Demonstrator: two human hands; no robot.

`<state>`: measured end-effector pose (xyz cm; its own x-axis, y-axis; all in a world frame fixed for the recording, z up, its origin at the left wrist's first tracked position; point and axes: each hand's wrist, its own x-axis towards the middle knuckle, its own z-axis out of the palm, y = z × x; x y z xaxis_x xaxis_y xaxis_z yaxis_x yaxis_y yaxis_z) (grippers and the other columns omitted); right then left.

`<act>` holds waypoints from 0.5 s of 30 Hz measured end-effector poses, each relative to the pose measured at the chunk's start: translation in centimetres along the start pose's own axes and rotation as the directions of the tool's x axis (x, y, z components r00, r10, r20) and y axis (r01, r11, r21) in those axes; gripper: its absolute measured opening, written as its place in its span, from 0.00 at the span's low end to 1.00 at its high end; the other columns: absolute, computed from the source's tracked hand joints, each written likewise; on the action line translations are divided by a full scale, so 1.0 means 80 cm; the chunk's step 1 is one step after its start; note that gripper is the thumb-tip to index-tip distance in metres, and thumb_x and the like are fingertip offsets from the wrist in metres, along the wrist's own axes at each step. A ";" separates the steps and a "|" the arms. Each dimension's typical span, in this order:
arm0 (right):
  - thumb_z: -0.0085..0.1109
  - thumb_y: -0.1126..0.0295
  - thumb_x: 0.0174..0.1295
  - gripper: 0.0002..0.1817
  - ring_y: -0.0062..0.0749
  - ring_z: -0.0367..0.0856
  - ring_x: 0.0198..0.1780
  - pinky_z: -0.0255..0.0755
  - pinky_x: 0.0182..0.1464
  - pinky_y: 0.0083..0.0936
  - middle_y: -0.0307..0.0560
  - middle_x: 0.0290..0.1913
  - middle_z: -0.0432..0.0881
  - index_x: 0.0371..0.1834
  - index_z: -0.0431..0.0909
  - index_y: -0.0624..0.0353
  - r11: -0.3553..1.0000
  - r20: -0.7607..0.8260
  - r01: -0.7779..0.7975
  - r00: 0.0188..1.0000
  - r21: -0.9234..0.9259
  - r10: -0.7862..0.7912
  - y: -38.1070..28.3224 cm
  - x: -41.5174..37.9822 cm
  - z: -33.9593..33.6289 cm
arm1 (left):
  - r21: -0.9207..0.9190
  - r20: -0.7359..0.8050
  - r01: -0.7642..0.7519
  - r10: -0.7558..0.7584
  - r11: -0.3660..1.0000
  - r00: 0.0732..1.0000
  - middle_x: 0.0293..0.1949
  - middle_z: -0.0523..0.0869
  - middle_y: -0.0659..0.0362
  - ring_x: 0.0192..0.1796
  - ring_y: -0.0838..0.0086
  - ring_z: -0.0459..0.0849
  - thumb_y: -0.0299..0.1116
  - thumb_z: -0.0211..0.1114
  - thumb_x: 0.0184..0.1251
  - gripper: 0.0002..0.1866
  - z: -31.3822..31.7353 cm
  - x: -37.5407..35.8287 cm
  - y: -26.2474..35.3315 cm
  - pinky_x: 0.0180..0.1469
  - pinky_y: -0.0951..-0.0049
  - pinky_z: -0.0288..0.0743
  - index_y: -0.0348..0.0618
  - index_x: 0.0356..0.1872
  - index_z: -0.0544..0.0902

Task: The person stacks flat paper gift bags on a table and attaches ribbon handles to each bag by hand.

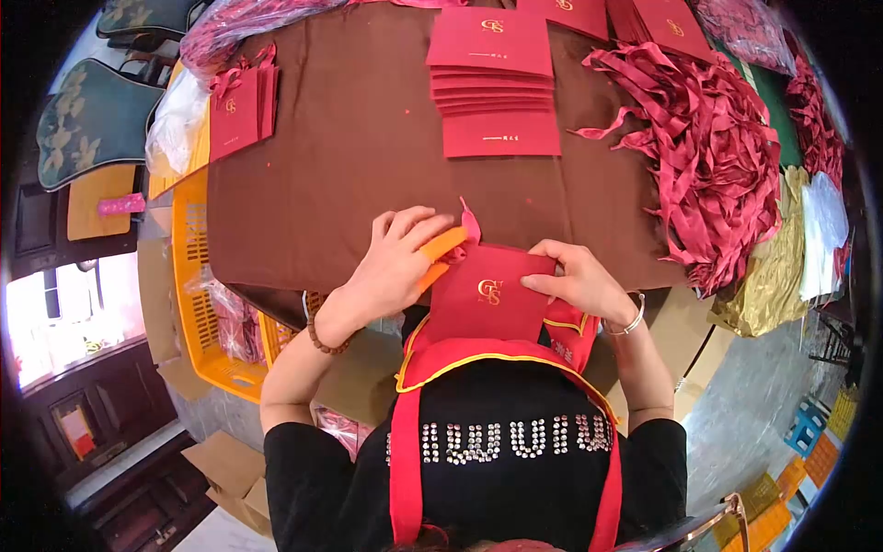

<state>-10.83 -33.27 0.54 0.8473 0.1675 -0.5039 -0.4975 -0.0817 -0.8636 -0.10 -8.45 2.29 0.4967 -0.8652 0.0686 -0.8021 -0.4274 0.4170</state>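
Bag (489, 311), red, right grip (581, 280) pinching its upper-right corner; left grip (397, 258) half-closed by ribbon (472, 224) at upper left, hold unclear

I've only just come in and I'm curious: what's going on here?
A person in a red apron is handling a red bag with gold lettering at a brown cloth. The right hand grips its right edge. The left hand, with orange finger covers, is at its upper left, by a red ribbon; its exact hold is unclear. Similar red pieces lie overlapped ahead, with a heap of ribbons to the right.
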 end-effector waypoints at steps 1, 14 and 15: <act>0.64 0.70 0.57 0.13 0.12 0.73 0.25 0.68 0.28 0.14 0.34 0.28 0.78 0.43 0.76 0.63 1.000 -0.011 0.008 1.000 -0.007 -0.008 -0.002 -0.001 0.000 | 0.051 0.019 -0.053 0.052 0.997 0.998 0.53 0.79 0.59 0.58 0.63 0.72 0.27 0.65 0.50 0.20 0.004 0.000 -0.008 0.61 0.56 0.57 0.46 0.48 0.81; 0.65 0.71 0.54 0.18 0.23 0.78 0.29 0.72 0.33 0.23 0.46 0.32 0.80 0.44 0.74 0.68 0.993 -0.014 0.109 0.994 0.035 -0.109 0.021 0.009 0.010 | -0.130 -0.210 0.052 -0.079 0.990 0.975 0.30 0.80 0.55 0.33 0.61 0.77 0.27 0.68 0.53 0.15 0.015 0.006 0.037 0.36 0.65 0.68 0.39 0.43 0.80; 0.65 0.71 0.53 0.18 0.22 0.78 0.29 0.72 0.33 0.23 0.45 0.31 0.80 0.44 0.74 0.68 0.995 -0.021 0.091 0.996 0.051 -0.090 0.022 0.010 0.011 | -0.200 -0.233 0.031 -0.078 0.979 0.969 0.32 0.81 0.54 0.34 0.60 0.77 0.26 0.68 0.52 0.14 0.025 0.006 0.046 0.37 0.65 0.69 0.37 0.41 0.80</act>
<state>-11.19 -32.43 -1.38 0.8923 0.1539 -0.4245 -0.4273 -0.0158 -0.9040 -3.45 -10.92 2.07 0.6212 -0.7443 0.2452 -0.7042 -0.3929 0.5914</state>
